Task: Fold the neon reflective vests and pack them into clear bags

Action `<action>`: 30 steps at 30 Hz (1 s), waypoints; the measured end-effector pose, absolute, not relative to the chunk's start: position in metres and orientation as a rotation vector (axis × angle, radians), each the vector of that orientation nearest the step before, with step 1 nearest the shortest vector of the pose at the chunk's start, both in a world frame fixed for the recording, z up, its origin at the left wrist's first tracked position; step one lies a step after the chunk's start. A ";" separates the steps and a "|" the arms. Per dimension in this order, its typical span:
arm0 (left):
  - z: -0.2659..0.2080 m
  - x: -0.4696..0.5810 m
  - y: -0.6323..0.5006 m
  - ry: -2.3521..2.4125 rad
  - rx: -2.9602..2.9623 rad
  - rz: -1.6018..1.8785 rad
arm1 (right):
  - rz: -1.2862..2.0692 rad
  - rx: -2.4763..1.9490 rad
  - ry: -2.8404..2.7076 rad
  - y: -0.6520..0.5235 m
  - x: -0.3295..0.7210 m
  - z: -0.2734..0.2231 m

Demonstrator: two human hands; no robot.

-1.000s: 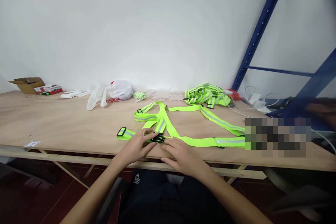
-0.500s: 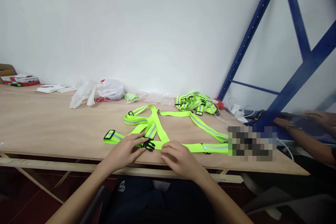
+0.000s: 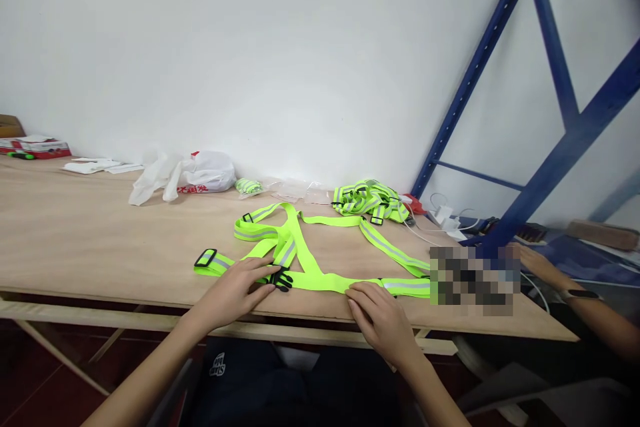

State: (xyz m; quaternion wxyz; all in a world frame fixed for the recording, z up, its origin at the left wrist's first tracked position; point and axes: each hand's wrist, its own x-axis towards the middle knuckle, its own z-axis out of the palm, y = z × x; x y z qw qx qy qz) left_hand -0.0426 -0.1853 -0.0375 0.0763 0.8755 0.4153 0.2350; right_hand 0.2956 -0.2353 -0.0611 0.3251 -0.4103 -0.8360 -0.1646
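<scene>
A fluorescent yellow-green reflective harness (image 3: 313,278) lies spread on the wooden table, its straps crossing and looping. My left hand (image 3: 240,288) rests on its near strap, thumb and fingers closed about the left end of a black side-release buckle (image 3: 283,279), whose prongs point right. Farther right, my right hand (image 3: 383,317) touches the near edge of the same strap with its fingertips; its thumb is apart from them. A black slider (image 3: 205,257) sits at the strap's left end. Pixelation hides the harness's right end.
Behind lie a heap of similar straps (image 3: 370,200), a bundled strap in clear plastic (image 3: 249,187) and a white plastic bag (image 3: 206,172). A blue metal frame (image 3: 540,173) stands at the right, with white cables (image 3: 445,217) nearby. Another person's forearm (image 3: 550,272) reaches in beyond it.
My right hand has moved right along the near strap, away from the buckle. My left hand stays at the buckle. The view has shifted slightly, and the other person's arm has moved.
</scene>
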 end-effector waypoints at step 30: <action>-0.039 -0.043 -0.185 1.259 2.595 0.733 | -0.450 -1.115 -2.171 -0.237 0.294 -0.061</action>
